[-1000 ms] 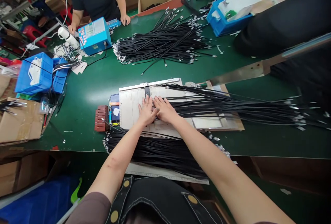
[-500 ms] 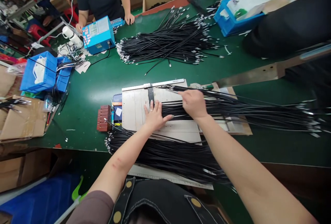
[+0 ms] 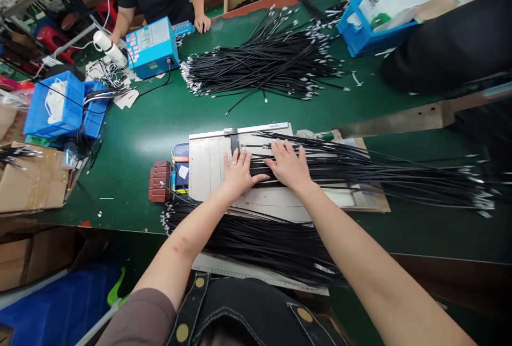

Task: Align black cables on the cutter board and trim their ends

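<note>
Black cables (image 3: pixel 340 170) with silvery tips stretch to the right across a pale marked board (image 3: pixel 208 167). My left hand (image 3: pixel 238 173) lies flat over their left ends, fingers spread, just below the dark slider (image 3: pixel 234 142) of the board's metal rail (image 3: pixel 264 127). Beside it, my right hand (image 3: pixel 288 165) rests palm down on the same cables with its fingers spread. Both thumbs point toward each other. Cable parts under the palms are hidden. A second bundle of black cables (image 3: pixel 264 239) lies along the near side of the board, under my forearms.
Farther back lies a big pile of black cables (image 3: pixel 256 69). A blue machine (image 3: pixel 152 50) stands near a co-worker's hand (image 3: pixel 202 22). Blue bins (image 3: pixel 60 103) are at the left. A brown ridged block (image 3: pixel 159 182) sits left of the board, and a metal bar (image 3: pixel 400 118) juts in from the right.
My right hand has gone from a closed grip above the cables to lying spread on them, slightly left. My left hand has stayed on the cables. The view has shifted a little.
</note>
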`<state>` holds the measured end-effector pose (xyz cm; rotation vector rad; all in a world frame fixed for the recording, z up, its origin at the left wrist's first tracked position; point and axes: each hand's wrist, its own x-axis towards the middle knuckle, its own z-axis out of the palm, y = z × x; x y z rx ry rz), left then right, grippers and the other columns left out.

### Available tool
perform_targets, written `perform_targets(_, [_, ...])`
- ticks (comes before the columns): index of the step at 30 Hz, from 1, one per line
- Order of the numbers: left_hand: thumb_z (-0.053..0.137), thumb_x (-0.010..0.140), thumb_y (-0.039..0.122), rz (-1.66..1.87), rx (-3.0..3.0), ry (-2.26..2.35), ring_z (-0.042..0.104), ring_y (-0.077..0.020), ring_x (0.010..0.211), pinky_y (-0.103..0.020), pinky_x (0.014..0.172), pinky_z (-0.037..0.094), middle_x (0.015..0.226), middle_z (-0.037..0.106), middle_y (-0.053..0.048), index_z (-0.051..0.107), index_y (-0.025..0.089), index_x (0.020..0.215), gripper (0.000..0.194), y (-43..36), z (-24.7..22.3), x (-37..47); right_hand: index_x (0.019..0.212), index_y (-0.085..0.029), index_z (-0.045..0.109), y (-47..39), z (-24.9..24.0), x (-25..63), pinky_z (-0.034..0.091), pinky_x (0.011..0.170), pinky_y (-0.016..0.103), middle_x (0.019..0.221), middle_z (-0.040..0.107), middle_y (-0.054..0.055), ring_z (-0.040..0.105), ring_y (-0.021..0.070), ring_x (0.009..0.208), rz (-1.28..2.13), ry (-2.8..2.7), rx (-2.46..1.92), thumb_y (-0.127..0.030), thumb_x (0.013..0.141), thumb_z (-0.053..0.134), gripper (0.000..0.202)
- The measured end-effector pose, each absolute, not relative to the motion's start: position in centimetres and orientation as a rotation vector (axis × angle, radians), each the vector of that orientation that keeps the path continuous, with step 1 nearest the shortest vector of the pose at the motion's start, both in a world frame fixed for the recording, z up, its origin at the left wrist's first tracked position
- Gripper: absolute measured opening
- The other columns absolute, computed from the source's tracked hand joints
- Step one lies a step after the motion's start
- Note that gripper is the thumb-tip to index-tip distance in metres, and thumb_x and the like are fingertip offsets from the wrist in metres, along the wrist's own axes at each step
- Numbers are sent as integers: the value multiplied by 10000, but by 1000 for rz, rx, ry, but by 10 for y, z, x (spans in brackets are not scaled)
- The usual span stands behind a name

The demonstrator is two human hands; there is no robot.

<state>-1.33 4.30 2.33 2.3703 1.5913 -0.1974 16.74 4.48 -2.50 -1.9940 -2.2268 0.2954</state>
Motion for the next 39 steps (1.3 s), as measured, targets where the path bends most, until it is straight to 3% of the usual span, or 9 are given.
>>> perform_targets(6, [317, 948, 711, -220, 2240, 1592, 116, -303, 1566, -627, 1235, 95, 1688, 180, -54, 221, 227, 1611, 826, 22, 21, -34, 1503, -144, 451, 37, -29, 138, 203, 1189, 612, 1565, 416, 148, 334, 307, 1470, 366, -2369, -1803, -466, 1007, 286, 613])
perform_targets(12, [236, 1004, 606, -103, 2126, 1666, 61, -256, 1574, -558, 1241, 134, 1705, 35, -54, 75, 235, 1630, 745, 58, 14, -39, 1536, -135, 407, 55, -23, 106, 235, 1214, 545, 1595, 368, 126, 305, 296, 1489, 536, -2448, -1723, -405, 996, 313, 611])
perform_targets(18, [232, 962, 703, -168, 2286, 1516, 89, -313, 1568, -645, 1231, 40, 1682, 210, -49, 270, 205, 1597, 809, 73, 18, -16, 1541, -84, 369, 76, -14, 159, 233, 1171, 659, 1618, 301, 178, 299, 369, 1474, 438, -2175, -2135, -486, 1006, 245, 680])
perform_targets(23, [205, 925, 765, -225, 2224, 1609, 144, -335, 1557, -629, 1245, 53, 1648, 305, -100, 341, 167, 1573, 893, 34, 31, -9, 1522, -132, 411, 46, -20, 170, 225, 1176, 660, 1587, 383, 143, 313, 344, 1469, 408, -2348, -1963, -503, 1006, 271, 651])
perform_targets(26, [192, 913, 783, -225, 2196, 1658, 137, -335, 1559, -628, 1246, 74, 1661, 263, -111, 298, 136, 1587, 940, 31, 34, 1, 1528, -137, 406, 40, -21, 163, 205, 1181, 664, 1600, 360, 133, 291, 336, 1483, 435, -2353, -1983, -484, 1009, 270, 639])
perform_targets(30, [174, 933, 755, -192, 2290, 1538, 157, -315, 1557, -599, 1254, 69, 1671, 250, -44, 292, 213, 1595, 863, 48, 30, 10, 1527, -168, 418, 44, -21, 161, 223, 1182, 641, 1606, 354, 111, 280, 317, 1493, 452, -2349, -2001, -439, 1017, 257, 599])
perform_targets(34, [197, 946, 735, -233, 2309, 1570, 161, -315, 1556, -617, 1246, 50, 1667, 264, -44, 316, 225, 1586, 827, 48, 26, -4, 1525, -174, 420, 37, -24, 152, 214, 1175, 656, 1611, 345, 103, 265, 321, 1497, 401, -2348, -1951, -422, 1021, 250, 587])
perform_targets(39, [146, 994, 644, -267, 2247, 1627, 137, -293, 1563, -650, 1222, 127, 1695, 142, -56, 210, 202, 1611, 763, 48, 24, -23, 1506, -150, 443, 39, -20, 130, 210, 1190, 618, 1591, 381, 114, 307, 306, 1479, 431, -2394, -1809, -377, 1012, 267, 572])
